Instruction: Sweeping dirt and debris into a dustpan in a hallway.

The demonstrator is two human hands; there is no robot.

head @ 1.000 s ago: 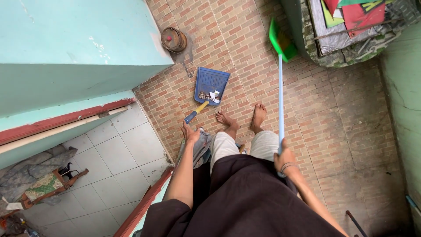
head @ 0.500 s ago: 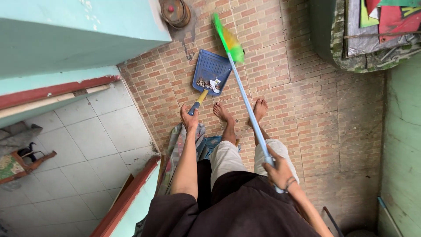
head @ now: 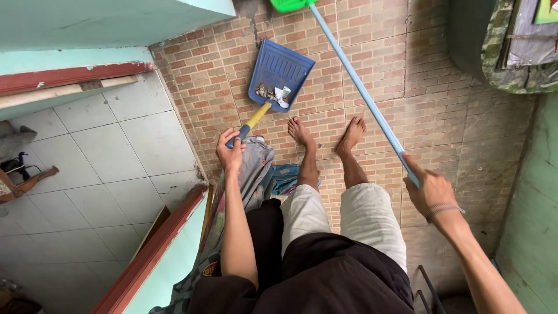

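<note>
A home's small outdoor yard or back passage, beside a doorway. The brick-patterned tiled floor (head: 442, 134) is worn and stained. Left of it, past a red-painted threshold (head: 157, 247), lies a room floor of pale square tiles (head: 116, 163). Turquoise painted walls (head: 93, 23) rise above that room, and a green wall (head: 537, 221) stands right of the brick floor. A moss-covered concrete ledge (head: 500, 52) sits at its far right corner.
</note>
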